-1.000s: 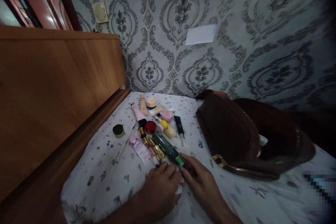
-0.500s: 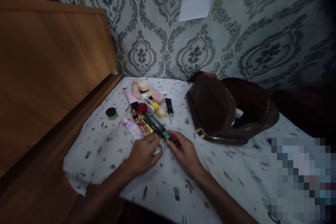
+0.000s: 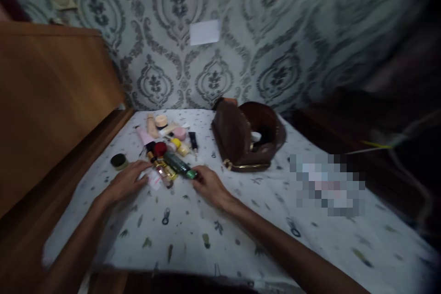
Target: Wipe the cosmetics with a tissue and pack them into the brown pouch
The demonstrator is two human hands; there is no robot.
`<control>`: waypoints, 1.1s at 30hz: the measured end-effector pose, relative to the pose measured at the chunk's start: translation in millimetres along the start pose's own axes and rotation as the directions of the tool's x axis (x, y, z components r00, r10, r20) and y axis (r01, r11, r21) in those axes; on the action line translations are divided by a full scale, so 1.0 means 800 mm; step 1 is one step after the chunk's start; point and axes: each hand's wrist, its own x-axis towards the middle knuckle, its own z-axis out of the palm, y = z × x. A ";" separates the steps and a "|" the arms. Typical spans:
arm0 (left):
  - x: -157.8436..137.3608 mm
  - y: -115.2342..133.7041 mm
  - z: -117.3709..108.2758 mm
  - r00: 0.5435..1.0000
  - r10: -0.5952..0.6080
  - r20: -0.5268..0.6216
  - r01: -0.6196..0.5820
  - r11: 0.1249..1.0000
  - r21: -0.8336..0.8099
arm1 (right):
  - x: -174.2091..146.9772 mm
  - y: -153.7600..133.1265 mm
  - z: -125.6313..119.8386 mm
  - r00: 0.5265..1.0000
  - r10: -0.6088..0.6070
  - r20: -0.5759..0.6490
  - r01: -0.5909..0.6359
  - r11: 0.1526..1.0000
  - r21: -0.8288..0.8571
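Cosmetics lie bunched together on the patterned white cloth. At the left edge of the bunch is my left hand, fingers curved and apart, beside a white-and-pink tube that it partly covers. My right hand has its thumb and fingers closed around the green-capped end of a dark green bottle. Between the hands lie gold-topped vials. Behind them are a round red container, a yellow-capped bottle, a pink jar and a black tube.
A brown bag stands unzipped right of the cosmetics, a white item inside it. A dark-lidded jar sits apart at the left. A wooden cabinet borders the left side, and a patterned wall rises behind.
The view has swung right. My left hand has moved away from my right hand to the left side of the cosmetics. My right hand remains at the green cap.
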 end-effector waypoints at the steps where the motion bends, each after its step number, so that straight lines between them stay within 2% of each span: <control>1: -0.001 -0.005 0.000 1.000 0.004 0.008 -0.004 1.000 0.004 | 0.001 -0.005 -0.005 1.000 0.003 0.016 -0.002 0.999 -0.048; 3: -0.001 -0.017 0.002 0.999 -0.009 0.032 0.009 1.000 0.018 | 0.001 -0.014 -0.014 1.000 -0.021 0.011 0.022 0.992 -0.126; 7: -0.006 -0.042 0.018 0.999 -0.047 0.002 0.046 0.998 0.044 | -0.002 -0.023 -0.013 0.978 -0.167 -0.122 0.134 0.960 -0.245; 9: -0.011 -0.048 0.026 0.988 -0.128 -0.082 0.133 0.989 0.058 | -0.005 -0.018 -0.003 0.948 -0.264 -0.176 0.224 0.950 -0.218; 11: -0.017 -0.045 0.029 0.976 -0.186 -0.116 0.191 0.981 0.037 | -0.009 -0.007 0.008 0.911 -0.358 -0.204 0.328 0.930 -0.167; 15: -0.025 -0.019 0.016 0.983 -0.166 -0.073 0.159 0.983 -0.095 | -0.011 0.014 0.022 0.872 -0.438 -0.221 0.434 0.898 -0.067; 19: -0.023 0.003 -0.001 0.985 -0.165 -0.045 0.157 0.976 -0.150 | -0.007 0.022 0.025 0.883 -0.387 -0.267 0.417 0.906 0.065; 24: -0.020 0.005 -0.002 0.990 -0.144 0.013 0.144 0.975 -0.172 | 0.004 0.023 0.016 0.913 -0.285 -0.291 0.342 0.924 0.171; 27: -0.015 0.000 0.001 0.988 -0.155 -0.015 0.152 0.981 -0.123 | 0.029 0.023 -0.001 0.956 -0.151 -0.252 0.198 0.964 0.175; 29: -0.010 -0.002 0.000 0.989 -0.148 -0.024 0.145 0.983 -0.113 | 0.053 0.022 -0.014 0.979 -0.047 -0.200 0.067 0.993 0.095; 33: -0.002 0.002 -0.007 0.996 -0.089 -0.002 0.088 0.984 -0.156 | 0.100 0.015 -0.026 0.982 0.137 -0.131 -0.148 0.987 -0.071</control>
